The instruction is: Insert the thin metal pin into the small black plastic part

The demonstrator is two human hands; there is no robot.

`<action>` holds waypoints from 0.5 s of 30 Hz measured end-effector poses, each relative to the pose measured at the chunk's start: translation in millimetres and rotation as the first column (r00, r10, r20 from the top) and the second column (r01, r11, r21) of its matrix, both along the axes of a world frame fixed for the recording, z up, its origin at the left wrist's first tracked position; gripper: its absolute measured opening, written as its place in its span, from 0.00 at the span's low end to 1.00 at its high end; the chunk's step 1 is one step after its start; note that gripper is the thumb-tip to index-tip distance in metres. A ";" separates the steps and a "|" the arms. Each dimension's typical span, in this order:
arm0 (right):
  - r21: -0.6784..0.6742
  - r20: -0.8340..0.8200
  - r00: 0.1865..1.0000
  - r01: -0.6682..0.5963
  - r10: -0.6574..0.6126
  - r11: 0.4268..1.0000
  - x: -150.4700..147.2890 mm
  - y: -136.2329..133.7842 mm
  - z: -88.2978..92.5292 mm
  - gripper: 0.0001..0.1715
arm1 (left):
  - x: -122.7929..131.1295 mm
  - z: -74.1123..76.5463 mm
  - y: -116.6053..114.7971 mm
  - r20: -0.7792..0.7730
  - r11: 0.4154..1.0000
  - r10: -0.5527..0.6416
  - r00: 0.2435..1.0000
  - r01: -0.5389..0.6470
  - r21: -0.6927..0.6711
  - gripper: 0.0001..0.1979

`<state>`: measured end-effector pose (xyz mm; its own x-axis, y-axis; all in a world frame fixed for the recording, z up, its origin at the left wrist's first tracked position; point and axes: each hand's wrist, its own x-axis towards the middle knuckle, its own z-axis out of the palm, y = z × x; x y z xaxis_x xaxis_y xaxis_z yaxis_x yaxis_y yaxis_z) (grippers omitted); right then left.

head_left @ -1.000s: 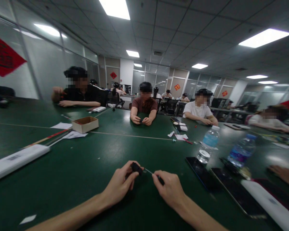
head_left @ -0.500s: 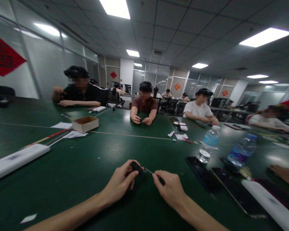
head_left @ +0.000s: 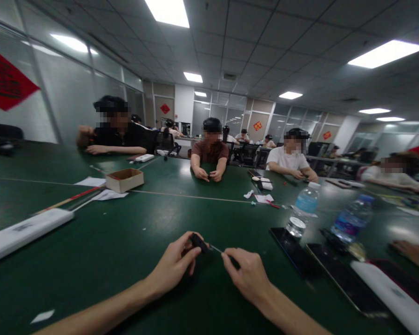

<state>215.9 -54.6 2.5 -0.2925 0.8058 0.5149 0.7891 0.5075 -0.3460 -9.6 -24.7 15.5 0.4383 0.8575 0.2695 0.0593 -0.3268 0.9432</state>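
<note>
Left hand: the left hand (head_left: pixel 172 267) is curled in a narrow pinch at lower centre, its fingers and thumb closed on a small black part (head_left: pixel 198 242)

Right hand: the right hand (head_left: pixel 246 274) is also in a narrow pinch, just beside the left, gripping a black end piece (head_left: pixel 234 262) that its fingers partly hide

Held item: a thin metal pin (head_left: pixel 216 249) runs between the small black part and the black end piece, joining the two hands at lower centre; what the item is exactly is too small to tell

Surface: both forearms reach in from the bottom edge above a green table (head_left: pixel 91 284), and the hands are held over it, not touching it

Nearby, right: two plastic water bottles (head_left: pixel 306 204) (head_left: pixel 352 218) stand upright beyond two black smartphones (head_left: pixel 293 251) (head_left: pixel 345 279), which lie flat beside a long white case (head_left: pixel 393 298)

Nearby, left: a long white strip (head_left: pixel 24 235) lies at mid-left, with an open cardboard box (head_left: pixel 124 180) and loose papers (head_left: pixel 94 182) farther on

Co-workers: a co-worker's hand (head_left: pixel 412 255) rests at the right edge, and three people (head_left: pixel 120 135) (head_left: pixel 209 153) (head_left: pixel 289 158) sit across the table, working with their hands
</note>
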 end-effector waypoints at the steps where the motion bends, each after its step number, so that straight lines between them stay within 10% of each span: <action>1: -0.001 -0.001 1.000 -0.003 0.003 1.000 0.0 0.0 -0.1 0.13 | 0.1 -0.2 0.2 0.006 1.000 -0.003 1.000 0.003 -0.002 0.11; 15: 0.045 -0.078 0.996 -0.030 0.034 0.999 -1.7 0.3 3.1 0.15 | 3.3 2.9 -2.2 0.112 0.974 -0.168 0.980 0.182 -0.138 0.12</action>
